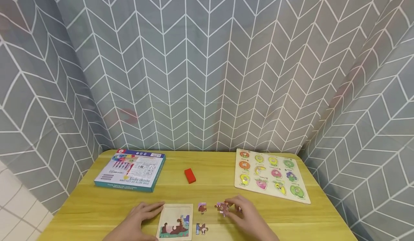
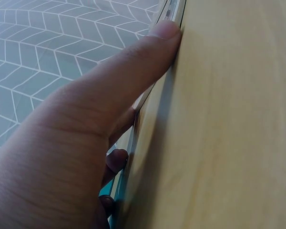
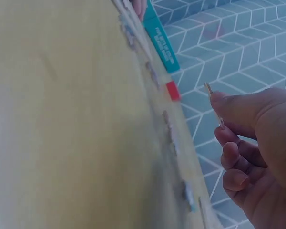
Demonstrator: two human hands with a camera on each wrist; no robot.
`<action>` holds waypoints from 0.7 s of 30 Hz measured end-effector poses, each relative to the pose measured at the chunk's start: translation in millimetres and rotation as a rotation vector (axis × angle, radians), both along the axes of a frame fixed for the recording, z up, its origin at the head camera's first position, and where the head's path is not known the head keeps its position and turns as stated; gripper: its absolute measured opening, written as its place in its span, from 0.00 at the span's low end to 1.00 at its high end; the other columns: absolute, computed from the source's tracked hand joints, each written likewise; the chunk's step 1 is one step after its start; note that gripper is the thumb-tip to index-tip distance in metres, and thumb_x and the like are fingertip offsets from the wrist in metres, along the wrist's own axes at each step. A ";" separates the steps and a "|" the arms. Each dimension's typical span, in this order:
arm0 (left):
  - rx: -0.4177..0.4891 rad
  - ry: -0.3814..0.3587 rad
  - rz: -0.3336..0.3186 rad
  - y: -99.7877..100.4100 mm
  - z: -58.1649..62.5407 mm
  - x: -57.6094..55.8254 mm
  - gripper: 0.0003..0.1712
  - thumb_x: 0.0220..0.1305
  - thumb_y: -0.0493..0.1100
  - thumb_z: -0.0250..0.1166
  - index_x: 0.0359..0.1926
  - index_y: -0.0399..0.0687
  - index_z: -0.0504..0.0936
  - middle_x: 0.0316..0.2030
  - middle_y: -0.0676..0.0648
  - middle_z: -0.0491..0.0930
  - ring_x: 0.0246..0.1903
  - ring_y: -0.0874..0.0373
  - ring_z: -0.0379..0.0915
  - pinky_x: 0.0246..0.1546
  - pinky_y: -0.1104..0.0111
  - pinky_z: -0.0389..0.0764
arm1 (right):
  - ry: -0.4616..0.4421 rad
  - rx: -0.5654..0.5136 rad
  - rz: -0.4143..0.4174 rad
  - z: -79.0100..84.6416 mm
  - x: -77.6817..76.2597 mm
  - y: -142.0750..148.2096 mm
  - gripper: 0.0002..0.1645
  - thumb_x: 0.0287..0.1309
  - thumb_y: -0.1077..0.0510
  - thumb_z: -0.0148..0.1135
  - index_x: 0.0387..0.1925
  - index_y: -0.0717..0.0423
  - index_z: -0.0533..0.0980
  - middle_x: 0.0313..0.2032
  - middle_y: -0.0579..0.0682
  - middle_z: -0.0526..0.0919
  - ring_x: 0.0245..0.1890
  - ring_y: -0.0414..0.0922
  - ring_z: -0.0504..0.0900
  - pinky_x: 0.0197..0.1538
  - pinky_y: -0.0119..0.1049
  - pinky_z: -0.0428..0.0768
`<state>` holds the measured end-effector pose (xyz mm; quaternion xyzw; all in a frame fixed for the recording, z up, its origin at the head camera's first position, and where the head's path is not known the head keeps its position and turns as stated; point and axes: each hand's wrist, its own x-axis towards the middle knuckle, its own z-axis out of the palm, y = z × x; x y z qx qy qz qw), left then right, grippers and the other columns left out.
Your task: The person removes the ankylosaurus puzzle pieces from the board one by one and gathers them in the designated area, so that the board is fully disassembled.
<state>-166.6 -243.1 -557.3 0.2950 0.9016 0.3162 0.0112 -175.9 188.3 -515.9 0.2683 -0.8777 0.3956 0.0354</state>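
Observation:
A square wooden puzzle tray (image 1: pixel 176 207) lies on the table, its lower part filled with pieces showing a brown animal on green. My left hand (image 1: pixel 137 221) rests at the tray's left side, index fingertip at the upper corner and thumb near the lower one. Seen from the left wrist, the thumb (image 2: pixel 128 64) stretches along the tray's edge. My right hand (image 1: pixel 247 217) pinches a thin puzzle piece (image 3: pixel 213 106) between thumb and index finger, raised above the table. In the head view it overlaps brown pieces beside the fingertips.
Two loose puzzle pieces, one upper (image 1: pixel 202 207) and one lower (image 1: pixel 201 228), lie right of the tray. Another piece (image 1: pixel 238 209) shows partly behind my right hand. Farther back are a red block (image 1: pixel 190 175), a boxed bead set (image 1: pixel 129 171) and a fruit-and-vegetable board (image 1: pixel 271 176). Patterned curtains (image 1: pixel 194 72) surround the table.

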 end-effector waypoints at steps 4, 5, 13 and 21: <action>-0.007 -0.001 0.002 0.4 1.1 1.0 0.54 0.54 0.67 0.80 0.77 0.51 0.74 0.76 0.51 0.71 0.53 0.69 0.60 0.49 0.64 0.70 | -0.042 0.003 0.024 -7.9 9.0 9.6 0.24 0.66 0.50 0.73 0.57 0.60 0.84 0.46 0.46 0.85 0.39 0.31 0.75 0.41 0.30 0.80; -0.010 -0.001 0.003 0.4 1.1 0.9 0.54 0.54 0.67 0.80 0.77 0.51 0.74 0.76 0.51 0.71 0.53 0.69 0.60 0.49 0.64 0.70 | -0.034 0.000 0.044 -10.9 10.3 10.5 0.24 0.66 0.51 0.73 0.57 0.61 0.84 0.45 0.46 0.86 0.38 0.30 0.75 0.40 0.29 0.80; -0.015 -0.022 0.013 -0.5 -1.0 -0.8 0.55 0.53 0.70 0.79 0.77 0.54 0.74 0.76 0.53 0.71 0.53 0.68 0.60 0.49 0.63 0.70 | -0.025 -0.045 0.140 -36.3 14.7 4.9 0.22 0.64 0.53 0.75 0.54 0.62 0.84 0.39 0.40 0.81 0.33 0.26 0.68 0.34 0.27 0.75; 0.007 -0.025 0.010 -1.7 -3.5 -0.6 0.54 0.53 0.70 0.79 0.77 0.55 0.74 0.76 0.54 0.71 0.53 0.69 0.60 0.49 0.64 0.69 | -0.044 -0.028 0.114 -39.4 16.9 0.5 0.23 0.66 0.53 0.74 0.55 0.64 0.84 0.42 0.42 0.79 0.34 0.27 0.67 0.34 0.26 0.74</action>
